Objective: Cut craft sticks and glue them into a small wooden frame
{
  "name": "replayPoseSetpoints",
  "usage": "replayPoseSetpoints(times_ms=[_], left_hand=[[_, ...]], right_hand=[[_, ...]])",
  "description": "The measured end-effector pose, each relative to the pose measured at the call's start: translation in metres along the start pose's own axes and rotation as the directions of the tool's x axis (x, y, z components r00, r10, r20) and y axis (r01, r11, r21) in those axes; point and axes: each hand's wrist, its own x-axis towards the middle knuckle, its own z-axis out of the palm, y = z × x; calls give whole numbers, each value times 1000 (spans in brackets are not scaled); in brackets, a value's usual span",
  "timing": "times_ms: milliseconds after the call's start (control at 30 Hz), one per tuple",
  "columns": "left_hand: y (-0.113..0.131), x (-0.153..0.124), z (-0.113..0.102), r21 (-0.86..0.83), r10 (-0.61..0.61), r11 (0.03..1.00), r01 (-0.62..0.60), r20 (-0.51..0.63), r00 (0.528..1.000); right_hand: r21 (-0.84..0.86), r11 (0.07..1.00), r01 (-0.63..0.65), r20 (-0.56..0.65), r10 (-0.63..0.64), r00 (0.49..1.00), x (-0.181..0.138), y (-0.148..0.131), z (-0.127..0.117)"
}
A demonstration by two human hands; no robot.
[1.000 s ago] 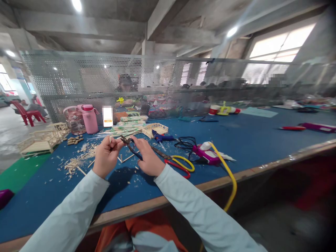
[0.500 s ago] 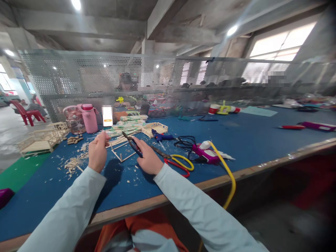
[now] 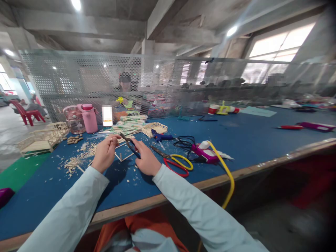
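Observation:
My left hand [image 3: 105, 153] is closed in a pinch, its fingertips close to the jaws of the pliers; what it pinches is too small to make out. My right hand [image 3: 147, 158] is wrapped round the dark-handled pliers [image 3: 129, 141], whose jaws point up and left. Below and between both hands lies a partly hidden frame of thin wooden sticks [image 3: 121, 160]. A pile of sticks and wrapped bundles [image 3: 132, 122] sits behind them, beside a small finished-looking wooden tray [image 3: 157, 128].
Scissors [image 3: 181, 162] with red and yellow handles, a blue glue gun [image 3: 161, 136] and a purple device with a yellow cord [image 3: 206, 153] lie on the right. Wood scraps [image 3: 75, 164], peanuts [image 3: 75, 139], a pink bottle [image 3: 89, 119] and wooden models [image 3: 39, 141] are on the left.
My left hand has moved right and forward, bringing its fingertips up to the pliers' jaws. My right hand with the pliers has shifted slightly left.

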Motion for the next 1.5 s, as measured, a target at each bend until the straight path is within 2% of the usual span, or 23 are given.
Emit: replayPoseSetpoints(times_ms=[133,333,633,967,1100,1200,1300,1400,1433,1467,1500], left_hand=[[-3,-1,3,50,75,996,-78,65,995],[2,-1,3,112,106,988,-110,40,994],[2,0,-1,185,130,973,-141,68,989],[5,-1,-1,219,86,969,-111,122,989],[-1,-1,1,186,58,979,-79,115,992],[-7,-2,5,147,37,988,-52,98,994],[-11,-2,8,61,-1,998,-4,86,996],[-11,-2,10,-1,-41,999,42,70,997],[-9,-2,11,-3,-49,999,49,61,997],[-7,-3,12,10,-52,999,51,50,997],[-4,-3,12,41,-50,998,48,37,998]], right_hand=[[81,997,12,9,-13,1000,1,1,0],[214,977,12,69,-27,997,2,-5,0],[339,933,-117,199,50,979,-1,3,3],[262,964,-43,82,22,996,1,-7,0],[290,950,-112,93,89,992,1,-9,0],[416,871,-260,203,189,961,2,-12,-1],[587,685,-430,370,245,896,3,-14,-1],[688,523,-503,464,217,859,3,-15,1],[696,510,-505,470,208,858,3,-15,2],[689,536,-488,448,214,868,3,-15,3],[661,603,-447,398,224,890,3,-14,4]])
